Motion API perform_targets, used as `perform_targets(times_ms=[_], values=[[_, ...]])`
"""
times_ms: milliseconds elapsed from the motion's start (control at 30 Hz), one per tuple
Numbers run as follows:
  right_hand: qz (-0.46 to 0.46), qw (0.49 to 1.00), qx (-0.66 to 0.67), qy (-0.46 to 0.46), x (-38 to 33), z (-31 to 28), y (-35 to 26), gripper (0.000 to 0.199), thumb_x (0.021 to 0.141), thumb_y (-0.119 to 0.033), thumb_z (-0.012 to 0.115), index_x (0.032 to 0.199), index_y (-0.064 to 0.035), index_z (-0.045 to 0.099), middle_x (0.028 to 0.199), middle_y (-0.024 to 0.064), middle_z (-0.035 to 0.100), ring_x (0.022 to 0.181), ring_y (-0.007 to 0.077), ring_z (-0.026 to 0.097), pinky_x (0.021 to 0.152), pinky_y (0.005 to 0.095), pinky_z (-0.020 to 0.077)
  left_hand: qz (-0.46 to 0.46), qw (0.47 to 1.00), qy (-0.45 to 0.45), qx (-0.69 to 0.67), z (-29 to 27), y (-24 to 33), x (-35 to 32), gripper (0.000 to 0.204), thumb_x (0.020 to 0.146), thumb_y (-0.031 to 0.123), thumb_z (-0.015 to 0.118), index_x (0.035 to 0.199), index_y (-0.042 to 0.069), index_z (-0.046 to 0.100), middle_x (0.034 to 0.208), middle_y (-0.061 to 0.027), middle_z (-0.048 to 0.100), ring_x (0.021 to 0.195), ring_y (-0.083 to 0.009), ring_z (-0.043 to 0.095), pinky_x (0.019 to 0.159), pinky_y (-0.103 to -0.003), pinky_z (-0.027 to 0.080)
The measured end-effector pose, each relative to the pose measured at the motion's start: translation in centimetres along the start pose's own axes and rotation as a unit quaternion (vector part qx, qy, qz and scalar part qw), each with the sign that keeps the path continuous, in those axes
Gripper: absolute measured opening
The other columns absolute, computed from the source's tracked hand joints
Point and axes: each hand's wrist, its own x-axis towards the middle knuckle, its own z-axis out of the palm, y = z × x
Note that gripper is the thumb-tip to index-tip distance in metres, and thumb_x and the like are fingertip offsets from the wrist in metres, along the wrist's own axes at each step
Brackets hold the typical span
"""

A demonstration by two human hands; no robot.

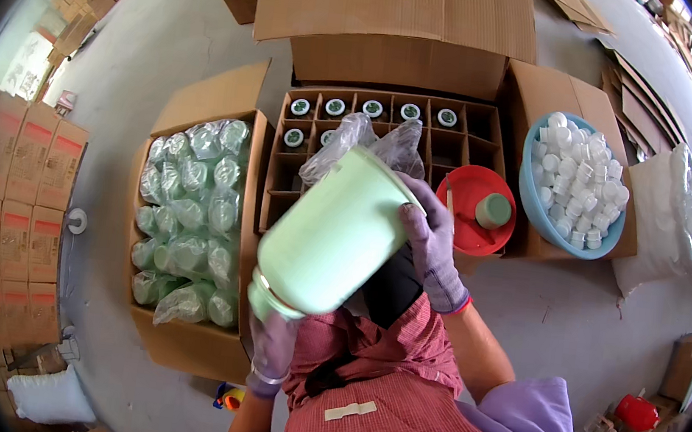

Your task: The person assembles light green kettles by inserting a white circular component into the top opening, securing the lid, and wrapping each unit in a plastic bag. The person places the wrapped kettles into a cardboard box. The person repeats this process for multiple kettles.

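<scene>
A large pale green bottle [335,236] is held tilted in front of me, its narrower neck end [268,299] toward the lower left. My right hand [430,238], in a lilac glove, grips the raised base end, thumb on the near side. My left hand [269,348], gloved too, is closed around the neck from below; its fingers are partly hidden behind the bottle. Behind it stands a divided carton [502,153] with several white-capped bottles [373,108] in its cells. Crumpled clear plastic [399,145] pokes up there, partly covered by the bottle.
At left, an open carton [255,172] holds several pale green bottles in clear bags. At right are a red basin [467,187] with a green cup [493,211] and a blue basin [529,181] of white caps. A white plastic sack [661,218] lies beyond. Stacked cartons [20,196] line the far left.
</scene>
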Motion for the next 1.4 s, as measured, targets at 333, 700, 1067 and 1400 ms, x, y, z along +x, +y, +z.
perform_targets(times_ms=[333, 700, 1067, 1400], values=[[-0.178, 0.913, -0.234, -0.283, -6.6, 3.9, -0.3, 0.026, 0.079, -0.029, 0.075, 0.097, -0.0110, 0.068, 0.102, 0.0046, 0.060, 0.103, 0.0257, 0.055, 0.105, 0.0512, 0.0349, 0.017, 0.969, -0.221, 0.113, 1.9, 3.1, 4.8, 0.049, 0.101, 0.035, 0.043, 0.127, -0.003, 0.057, 0.122, -0.0154, 0.063, 0.120, -0.0239, 0.055, 0.107, -0.036, 0.037], [-0.083, 0.900, -0.233, -0.360, -2.7, 0.7, -1.6, 0.045, 0.073, -0.022, 0.079, 0.111, -0.0043, 0.064, 0.116, 0.0122, 0.059, 0.114, 0.0293, 0.055, 0.102, 0.0419, 0.0418, 0.011, 0.989, -0.145, 0.041, 0.9, 3.4, 5.3, 0.038, 0.098, 0.031, 0.045, 0.124, 0.005, 0.058, 0.100, -0.0087, 0.067, 0.094, -0.0186, 0.062, 0.087, -0.035, 0.050], [0.181, 0.902, -0.358, -0.159, -3.4, -6.0, 0.2, 0.060, 0.076, -0.021, 0.077, 0.129, -0.0031, 0.055, 0.128, 0.0168, 0.055, 0.119, 0.0330, 0.052, 0.107, 0.0428, 0.0373, -0.010, 0.983, -0.181, 0.027, -4.9, 4.2, 4.8, 0.058, 0.087, 0.025, 0.063, 0.138, 0.001, 0.049, 0.130, -0.0112, 0.058, 0.114, -0.0221, 0.054, 0.099, -0.035, 0.042], [-0.217, 0.875, -0.382, -0.205, 2.9, 4.5, 1.7, 0.064, 0.077, -0.028, 0.076, 0.133, -0.0108, 0.051, 0.143, 0.0244, 0.037, 0.123, 0.0450, 0.046, 0.105, 0.0497, 0.0398, -0.172, 0.956, -0.202, -0.128, 3.9, 6.1, 12.4, 0.052, 0.101, 0.040, 0.047, 0.136, 0.001, 0.048, 0.132, -0.0153, 0.056, 0.123, -0.0283, 0.054, 0.096, -0.042, 0.050]])
